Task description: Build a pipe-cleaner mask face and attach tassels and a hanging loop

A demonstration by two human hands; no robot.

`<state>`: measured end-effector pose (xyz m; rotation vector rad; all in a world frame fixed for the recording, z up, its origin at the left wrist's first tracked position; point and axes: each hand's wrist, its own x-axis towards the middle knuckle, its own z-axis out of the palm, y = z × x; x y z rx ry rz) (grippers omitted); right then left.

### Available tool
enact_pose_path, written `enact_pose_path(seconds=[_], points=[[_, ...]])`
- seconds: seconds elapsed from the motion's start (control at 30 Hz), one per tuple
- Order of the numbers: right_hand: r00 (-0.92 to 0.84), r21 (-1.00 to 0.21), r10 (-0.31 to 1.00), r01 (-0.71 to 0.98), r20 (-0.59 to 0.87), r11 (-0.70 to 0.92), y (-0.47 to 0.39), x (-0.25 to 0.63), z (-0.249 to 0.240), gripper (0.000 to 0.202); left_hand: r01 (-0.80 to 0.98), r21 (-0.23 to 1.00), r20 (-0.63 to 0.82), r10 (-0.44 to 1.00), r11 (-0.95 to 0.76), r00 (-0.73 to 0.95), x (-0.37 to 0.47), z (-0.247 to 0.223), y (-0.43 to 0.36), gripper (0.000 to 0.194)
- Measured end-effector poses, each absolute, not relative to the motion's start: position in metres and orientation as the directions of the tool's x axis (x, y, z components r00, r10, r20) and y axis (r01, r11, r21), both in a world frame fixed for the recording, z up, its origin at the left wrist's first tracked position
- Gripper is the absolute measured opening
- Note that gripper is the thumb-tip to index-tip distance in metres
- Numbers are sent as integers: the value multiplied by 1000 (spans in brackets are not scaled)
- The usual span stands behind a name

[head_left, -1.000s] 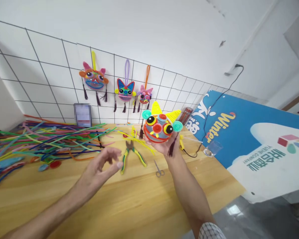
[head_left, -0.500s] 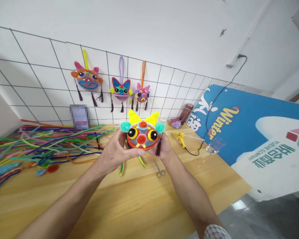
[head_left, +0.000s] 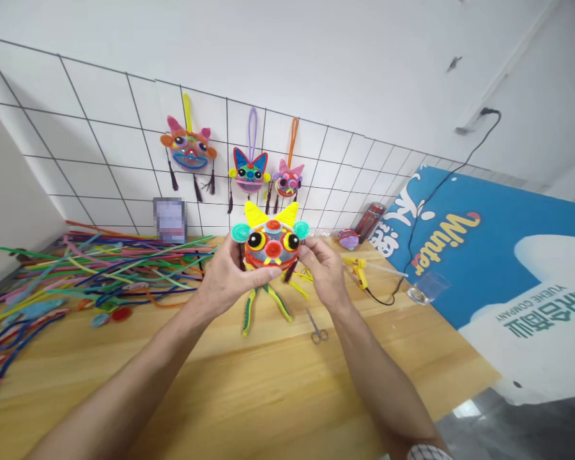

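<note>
A round craft face (head_left: 273, 248) with yellow ears, teal side discs, yellow-and-black eyes and a red nose is held up above the table. My left hand (head_left: 227, 275) grips its left side, the thumb lying along the lower edge. At its right side, my right hand (head_left: 320, 265) is closed, with thumb and fingertips at the teal disc and dark tassel. Below it on the wood lie green-and-yellow pliers (head_left: 278, 302), their upper part hidden, and small scissors (head_left: 318, 332). Yellow strips (head_left: 299, 291) lie beside the pliers.
Colourful pipe cleaners (head_left: 119, 268) cover the table's left. Three finished faces (head_left: 190, 148) hang on the wall grid. To the right are a yellow glue gun (head_left: 359, 271) with its cord, a clear cup (head_left: 419, 292), a bottle (head_left: 370, 220), a purple ball (head_left: 349, 239) and a blue board (head_left: 489, 223).
The view has shifted, so the background sits further right. My right hand has moved from behind the craft face to its right edge, and more of the pliers and yellow strips now shows.
</note>
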<state>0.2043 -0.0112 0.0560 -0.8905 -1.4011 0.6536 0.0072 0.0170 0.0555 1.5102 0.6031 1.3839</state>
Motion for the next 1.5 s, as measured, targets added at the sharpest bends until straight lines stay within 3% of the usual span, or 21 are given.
enact_pose_path(seconds=[0.13, 0.73, 0.9, 1.07, 1.5], points=[[121, -818, 813, 184, 569, 545, -13, 202, 55, 27, -257, 874, 471, 852, -414, 230, 4, 60, 17, 67], [97, -837, 833, 130, 545, 532, -16, 204, 55, 27, -257, 863, 496, 824, -434, 275, 0, 59, 23, 69], [77, -851, 847, 34, 525, 524, -13, 208, 54, 36, -258, 877, 469, 838, -405, 280, 0, 58, 24, 70], [-155, -868, 854, -102, 497, 486, -9, 205, 50, 66, -211, 883, 465, 836, -418, 290, 1, 54, 24, 70], [-156, -901, 892, -174, 424, 398, -5, 204, 48, 69, -207, 867, 497, 781, -452, 377, 3, 51, 23, 72]])
